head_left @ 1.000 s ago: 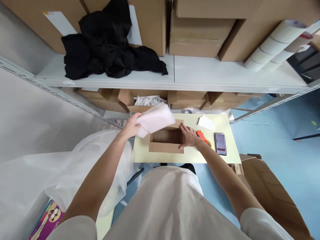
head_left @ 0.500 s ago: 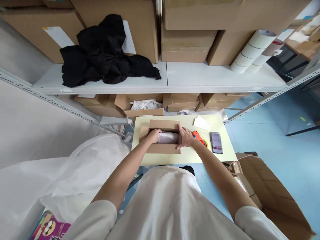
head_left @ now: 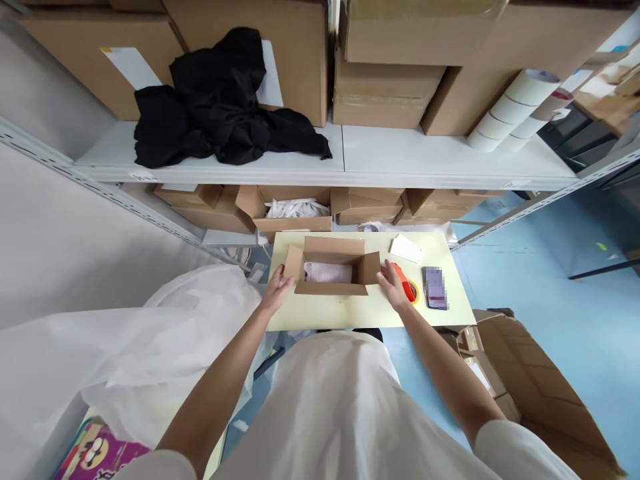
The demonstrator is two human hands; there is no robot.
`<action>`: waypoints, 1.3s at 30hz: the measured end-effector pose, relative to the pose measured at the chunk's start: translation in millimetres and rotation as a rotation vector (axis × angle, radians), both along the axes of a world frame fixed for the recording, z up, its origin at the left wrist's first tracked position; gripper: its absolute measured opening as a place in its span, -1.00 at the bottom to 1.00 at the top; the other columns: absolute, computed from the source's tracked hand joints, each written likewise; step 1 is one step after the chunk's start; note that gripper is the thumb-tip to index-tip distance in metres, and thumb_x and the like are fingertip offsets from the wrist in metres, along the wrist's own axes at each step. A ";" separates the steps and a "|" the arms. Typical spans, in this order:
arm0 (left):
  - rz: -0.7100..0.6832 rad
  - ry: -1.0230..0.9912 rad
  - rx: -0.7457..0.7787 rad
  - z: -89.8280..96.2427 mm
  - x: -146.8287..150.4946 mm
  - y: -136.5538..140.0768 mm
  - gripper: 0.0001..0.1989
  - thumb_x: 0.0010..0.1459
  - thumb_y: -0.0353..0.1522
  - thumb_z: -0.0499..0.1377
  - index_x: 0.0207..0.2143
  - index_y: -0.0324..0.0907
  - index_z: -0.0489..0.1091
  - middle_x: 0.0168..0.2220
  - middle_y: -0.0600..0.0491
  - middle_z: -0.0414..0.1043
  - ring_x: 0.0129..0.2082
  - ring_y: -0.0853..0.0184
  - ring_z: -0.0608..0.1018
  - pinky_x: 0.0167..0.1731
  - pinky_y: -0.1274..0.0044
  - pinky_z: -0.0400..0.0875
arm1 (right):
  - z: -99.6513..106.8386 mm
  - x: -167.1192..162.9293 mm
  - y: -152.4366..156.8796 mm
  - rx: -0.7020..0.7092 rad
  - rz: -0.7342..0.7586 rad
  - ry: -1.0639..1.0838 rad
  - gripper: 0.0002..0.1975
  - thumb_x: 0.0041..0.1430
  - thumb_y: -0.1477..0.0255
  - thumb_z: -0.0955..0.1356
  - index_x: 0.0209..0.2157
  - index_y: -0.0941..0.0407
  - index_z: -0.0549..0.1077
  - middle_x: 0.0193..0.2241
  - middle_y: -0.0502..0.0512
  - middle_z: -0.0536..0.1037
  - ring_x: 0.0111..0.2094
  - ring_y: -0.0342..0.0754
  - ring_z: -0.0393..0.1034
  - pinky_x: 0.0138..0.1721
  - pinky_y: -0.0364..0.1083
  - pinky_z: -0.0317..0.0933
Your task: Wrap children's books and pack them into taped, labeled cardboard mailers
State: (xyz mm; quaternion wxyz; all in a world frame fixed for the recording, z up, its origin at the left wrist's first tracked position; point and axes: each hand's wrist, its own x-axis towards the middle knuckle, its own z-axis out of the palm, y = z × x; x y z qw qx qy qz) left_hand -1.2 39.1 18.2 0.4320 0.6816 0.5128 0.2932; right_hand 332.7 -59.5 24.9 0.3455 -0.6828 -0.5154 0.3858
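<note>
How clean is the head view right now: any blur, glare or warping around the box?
Head view: even, soft light, no glare; cardboard box and both hands, left hand, right hand, sharp; wide-angle warping bends the shelf edges; the phone is pixelated.

Box [head_left: 331, 288]: plain brown cardboard. Packet [head_left: 327, 271] inside: pale pink-white. Table [head_left: 350, 310]: pale yellow. Tape dispenser [head_left: 403, 279]: orange, with yellow roll. Card [head_left: 405, 248]: white. Cloth [head_left: 220, 107] on shelf: black. Floor [head_left: 550, 293]: light blue. Plastic sheet [head_left: 125, 360]: white, translucent.
</note>
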 end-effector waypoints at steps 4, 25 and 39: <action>-0.212 -0.133 -0.096 -5.7 6.0 -6.4 -0.09 0.00 0.16 0.00 0.24 -0.24 0.00 0.18 -0.26 0.19 0.19 0.08 0.27 0.10 0.27 0.25 | 1.8 -9.3 -11.0 0.019 0.182 0.049 -0.15 0.15 -0.03 0.16 0.31 -0.04 -0.38 0.30 0.17 -0.03 0.27 0.10 -0.01 0.13 0.16 0.12; 0.022 0.150 0.095 -16.1 33.3 -14.0 -0.56 -0.09 -0.20 0.29 -0.17 -0.17 0.28 -0.17 -0.01 0.40 -0.33 0.32 0.50 -0.24 0.41 0.42 | -0.2 -8.1 17.3 0.080 0.105 -0.344 -0.44 0.00 0.33 0.37 0.08 0.10 0.30 0.06 0.25 0.35 0.04 0.15 0.30 -0.04 0.12 0.30; 0.127 0.348 0.114 -5.8 44.2 -15.9 -0.04 -0.08 -0.20 0.28 0.26 -0.20 -0.19 0.26 -0.28 -0.07 0.22 0.02 0.18 0.12 0.22 0.15 | 9.5 -15.6 33.0 0.131 0.462 -0.904 -0.50 0.17 0.52 0.20 0.16 0.09 0.21 0.18 0.25 0.18 0.24 0.16 -0.02 0.18 0.17 -0.02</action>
